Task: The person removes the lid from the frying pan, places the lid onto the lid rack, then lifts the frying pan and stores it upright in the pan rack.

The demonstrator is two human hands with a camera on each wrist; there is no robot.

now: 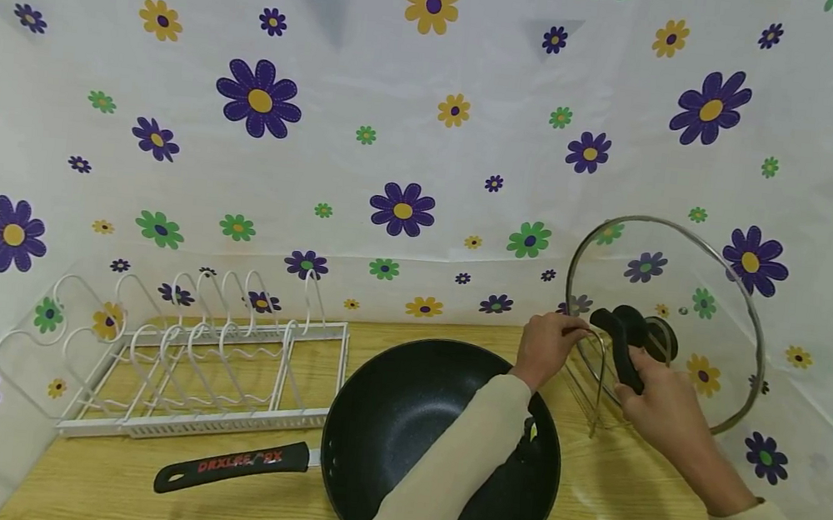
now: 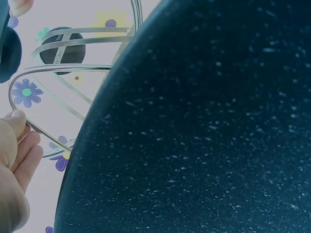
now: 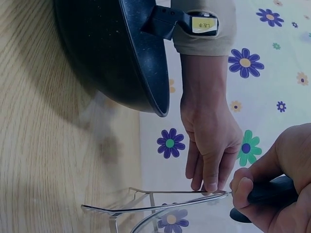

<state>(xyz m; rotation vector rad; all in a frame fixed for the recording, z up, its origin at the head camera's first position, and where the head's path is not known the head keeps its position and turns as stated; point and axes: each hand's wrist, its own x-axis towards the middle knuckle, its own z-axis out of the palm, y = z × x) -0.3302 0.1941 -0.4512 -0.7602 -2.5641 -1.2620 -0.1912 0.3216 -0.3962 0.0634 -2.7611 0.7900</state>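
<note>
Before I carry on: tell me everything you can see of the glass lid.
The glass lid is round and clear, with a metallic rim, a small fitting and a black handle, gripped by the right hand. It is steeply tilted, right of the wok, at the wire stand; contact there is unclear.

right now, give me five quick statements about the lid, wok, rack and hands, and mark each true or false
1. The right hand holds the glass lid by its black handle. True.
2. In the head view, the wok points its long handle to the left. True.
3. The left hand grips the wok's long handle. False: it pinches the metal wire stand.
4. The left sleeve passes over the wok. True.
5. In the head view, the white wire rack is to the right of the wok. False: it is to the left.
</note>
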